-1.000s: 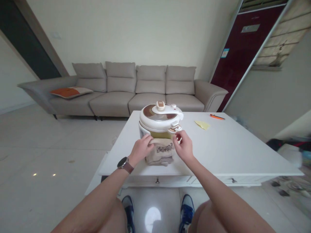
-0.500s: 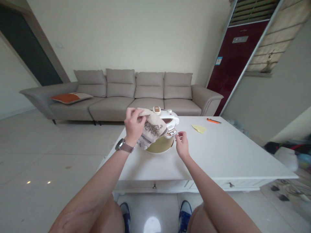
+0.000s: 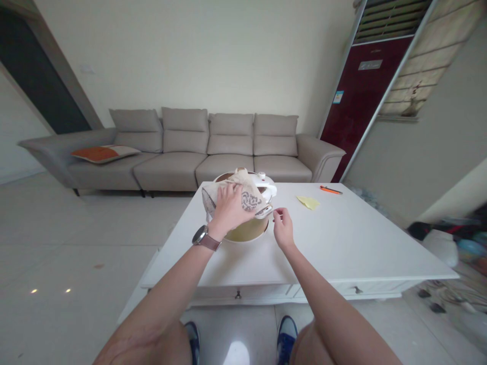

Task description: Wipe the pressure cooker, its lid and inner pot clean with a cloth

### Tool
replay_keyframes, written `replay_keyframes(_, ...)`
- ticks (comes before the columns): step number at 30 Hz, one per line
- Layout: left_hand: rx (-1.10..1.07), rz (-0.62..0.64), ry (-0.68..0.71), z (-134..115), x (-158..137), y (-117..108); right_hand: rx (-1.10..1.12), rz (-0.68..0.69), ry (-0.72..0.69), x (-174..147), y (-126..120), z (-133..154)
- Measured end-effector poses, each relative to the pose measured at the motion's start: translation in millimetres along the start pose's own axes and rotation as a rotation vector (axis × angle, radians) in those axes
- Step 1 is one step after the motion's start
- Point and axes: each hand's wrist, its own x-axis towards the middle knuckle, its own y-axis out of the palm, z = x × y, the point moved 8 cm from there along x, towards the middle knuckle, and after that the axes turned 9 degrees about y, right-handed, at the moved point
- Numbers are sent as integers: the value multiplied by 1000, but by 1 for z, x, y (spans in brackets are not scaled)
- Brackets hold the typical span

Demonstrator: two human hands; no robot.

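A round white kitchen appliance with a gold-toned body (image 3: pixel 247 232), like an electric cooker, stands on the white table. Its white lid (image 3: pixel 269 188) carries a handle and a small knob. Draped over the left part of the lid is a beige patterned towel (image 3: pixel 251 201). My left hand (image 3: pixel 230 205), with a watch at the wrist, presses down over this towel, fingers bent around it and thumb out to the side. My right hand (image 3: pixel 282 225) is at the appliance's right edge, fingers curled in; whatever lies between the fingertips is hidden.
On the white table (image 3: pixel 342 243) lie a yellow cloth piece (image 3: pixel 309 203) and an orange cutter-like tool (image 3: pixel 331 190) toward the back right. A grey sofa (image 3: pixel 228 162) with an orange cushion (image 3: pixel 102 153) stands behind. Table drawers face my knees.
My left hand has moved from pinching the towel's raised upper edge to lying over it on the lid. The towel now lies flatter. My right hand keeps its place beside the appliance.
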Motion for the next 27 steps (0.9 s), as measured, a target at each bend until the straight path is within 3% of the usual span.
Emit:
replay_keyframes(7, 100, 9, 62, -4, -4, 0, -10, 7, 3, 0, 0, -1)
replay_keyframes(14, 67, 11, 62, -2, -3, -6, -39, 12, -6, 1, -1, -4)
replay_keyframes(27, 11, -66, -35, 12, -4, -20, -48, 61, -87, 1, 3, -5)
